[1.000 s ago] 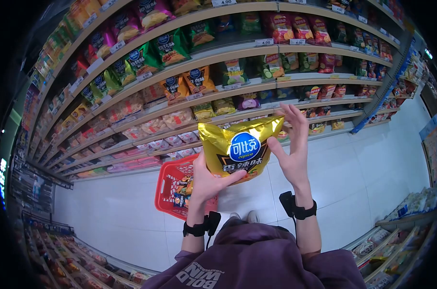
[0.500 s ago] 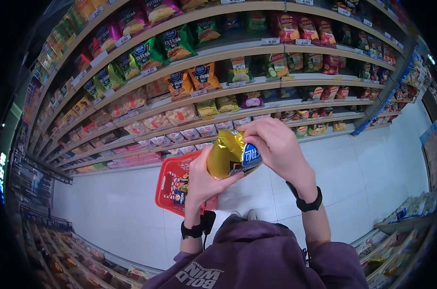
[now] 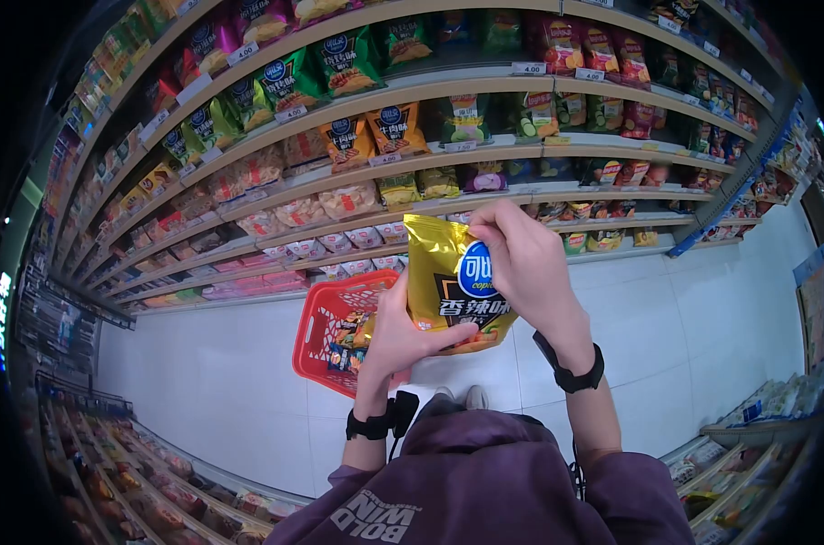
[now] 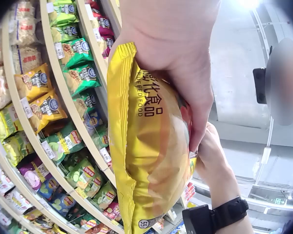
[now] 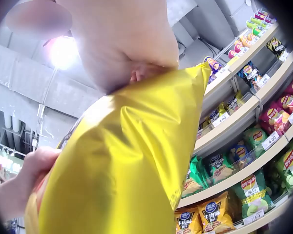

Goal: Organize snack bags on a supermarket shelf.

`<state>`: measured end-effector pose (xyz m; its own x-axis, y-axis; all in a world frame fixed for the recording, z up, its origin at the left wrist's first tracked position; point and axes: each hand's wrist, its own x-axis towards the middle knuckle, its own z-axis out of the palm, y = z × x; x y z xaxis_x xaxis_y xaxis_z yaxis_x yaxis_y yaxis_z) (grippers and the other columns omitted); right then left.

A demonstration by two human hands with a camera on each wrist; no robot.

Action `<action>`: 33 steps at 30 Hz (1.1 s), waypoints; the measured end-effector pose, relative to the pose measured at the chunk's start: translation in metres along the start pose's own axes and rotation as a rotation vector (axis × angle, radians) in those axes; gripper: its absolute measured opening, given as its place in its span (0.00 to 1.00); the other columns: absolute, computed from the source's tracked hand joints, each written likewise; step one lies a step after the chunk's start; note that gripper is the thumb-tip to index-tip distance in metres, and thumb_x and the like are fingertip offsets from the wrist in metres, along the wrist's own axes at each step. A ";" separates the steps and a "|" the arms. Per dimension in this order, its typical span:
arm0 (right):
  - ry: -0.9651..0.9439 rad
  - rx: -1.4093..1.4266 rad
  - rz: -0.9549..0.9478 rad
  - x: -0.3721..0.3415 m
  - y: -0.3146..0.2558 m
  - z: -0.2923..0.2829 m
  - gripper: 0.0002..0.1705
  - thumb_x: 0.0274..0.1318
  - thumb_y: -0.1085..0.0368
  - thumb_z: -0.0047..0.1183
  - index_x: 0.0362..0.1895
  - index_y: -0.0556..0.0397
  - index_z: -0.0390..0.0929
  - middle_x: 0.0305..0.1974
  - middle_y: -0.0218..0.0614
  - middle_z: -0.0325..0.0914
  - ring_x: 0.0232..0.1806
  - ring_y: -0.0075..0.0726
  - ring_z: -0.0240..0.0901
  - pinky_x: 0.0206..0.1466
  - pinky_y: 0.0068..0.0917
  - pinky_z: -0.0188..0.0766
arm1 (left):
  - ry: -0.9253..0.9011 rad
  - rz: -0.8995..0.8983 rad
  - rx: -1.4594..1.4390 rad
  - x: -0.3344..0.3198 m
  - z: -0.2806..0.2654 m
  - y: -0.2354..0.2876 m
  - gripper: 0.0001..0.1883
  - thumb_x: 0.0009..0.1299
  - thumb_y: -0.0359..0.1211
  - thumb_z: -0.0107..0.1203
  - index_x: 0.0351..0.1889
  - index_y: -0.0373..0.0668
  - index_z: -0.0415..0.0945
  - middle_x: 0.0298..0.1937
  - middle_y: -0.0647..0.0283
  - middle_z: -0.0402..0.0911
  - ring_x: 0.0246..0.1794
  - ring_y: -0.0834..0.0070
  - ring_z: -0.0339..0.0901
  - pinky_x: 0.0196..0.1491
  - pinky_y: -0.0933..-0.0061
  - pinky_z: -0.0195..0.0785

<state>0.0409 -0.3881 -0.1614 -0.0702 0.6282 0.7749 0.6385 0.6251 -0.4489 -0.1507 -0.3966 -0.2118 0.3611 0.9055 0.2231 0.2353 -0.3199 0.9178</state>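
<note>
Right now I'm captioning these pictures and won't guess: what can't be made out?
Head: right end of the blue logo on the chip bag, covered by the right hand.
Head: part of the red basket, behind the left hand.
Right wrist: part of the chip bag, cut off by the bottom edge.
Left wrist: wording on the green sign, too small.

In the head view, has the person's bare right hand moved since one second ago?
Yes: the right hand has moved leftward, away from the long grey shelf post with blue edging, and now pinches the shiny yellow foil chip bag.
</note>
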 end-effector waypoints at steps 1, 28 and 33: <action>-0.048 -0.021 -0.001 0.002 0.002 0.001 0.05 0.58 0.72 0.56 0.35 0.56 0.71 0.29 0.40 0.77 0.31 0.48 0.77 0.34 0.40 0.72 | 0.011 -0.024 -0.062 -0.001 0.001 -0.004 0.39 0.48 0.36 0.78 0.56 0.33 0.71 0.46 0.58 0.84 0.46 0.73 0.83 0.52 0.70 0.75; 0.092 1.160 0.876 -0.052 0.001 0.019 0.44 0.50 0.72 0.66 0.68 0.56 0.55 0.59 0.43 0.71 0.59 0.37 0.73 0.59 0.34 0.73 | 0.269 0.377 0.269 0.002 0.002 0.015 0.18 0.59 0.25 0.66 0.50 0.39 0.82 0.56 0.56 0.82 0.55 0.65 0.78 0.60 0.65 0.65; 0.014 1.336 0.968 -0.057 0.010 0.023 0.36 0.54 0.70 0.61 0.67 0.57 0.61 0.58 0.43 0.73 0.57 0.37 0.74 0.59 0.33 0.73 | 0.445 0.221 0.152 0.001 -0.011 0.013 0.32 0.57 0.29 0.71 0.60 0.38 0.72 0.59 0.56 0.77 0.57 0.64 0.76 0.61 0.66 0.65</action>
<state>0.0334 -0.4074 -0.2205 -0.0529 0.9986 -0.0033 -0.6328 -0.0361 -0.7735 -0.1570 -0.3970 -0.1966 0.0059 0.8322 0.5544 0.3371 -0.5236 0.7824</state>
